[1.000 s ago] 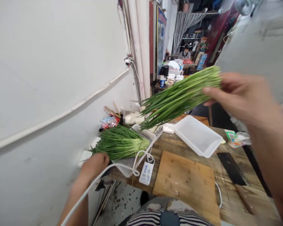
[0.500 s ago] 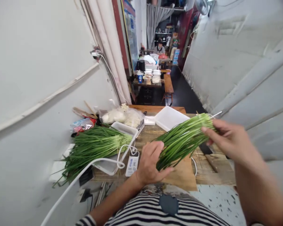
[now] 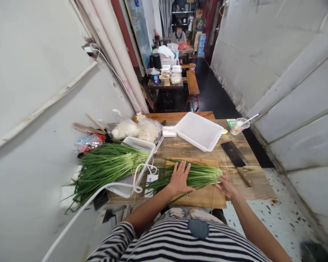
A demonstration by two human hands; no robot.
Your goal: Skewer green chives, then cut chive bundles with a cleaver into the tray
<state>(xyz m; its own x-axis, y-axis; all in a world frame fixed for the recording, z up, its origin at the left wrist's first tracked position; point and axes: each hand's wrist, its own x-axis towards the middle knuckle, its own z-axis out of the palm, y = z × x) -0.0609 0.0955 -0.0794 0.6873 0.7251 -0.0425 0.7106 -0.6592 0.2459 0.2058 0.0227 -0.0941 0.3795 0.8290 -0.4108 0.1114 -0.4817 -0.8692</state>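
The bundle of chives [image 3: 205, 175] that I held up in the air half a second ago has come down flat onto the wooden board [image 3: 200, 200], just in front of my striped top [image 3: 164, 242]. My left hand [image 3: 180, 178] has settled on top of it, fingers spread wide and pressing lightly, by the look of it, not closed around anything. My right hand [image 3: 226, 186] is at the pale stem ends, fingers curled against their near edge; whether they pinch or only nudge, I cannot tell. As I judge it, the board now bears the weight, so the stalks should be steadier and easier to square up than when they hung from one hand. The dark tips run off the board's left edge, over the white power strip [image 3: 152, 178]. Further left, more chives [image 3: 106, 165] lie across a grey-white tray [image 3: 151, 146]. To the right, the cleaver [image 3: 233, 154] rests on the bench [image 3: 258, 178], touched by neither hand. Beyond the board is a white tray [image 3: 199, 130], with bagged pale food [image 3: 150, 130] to its left; far off, a person [image 3: 179, 36] sits behind another table.
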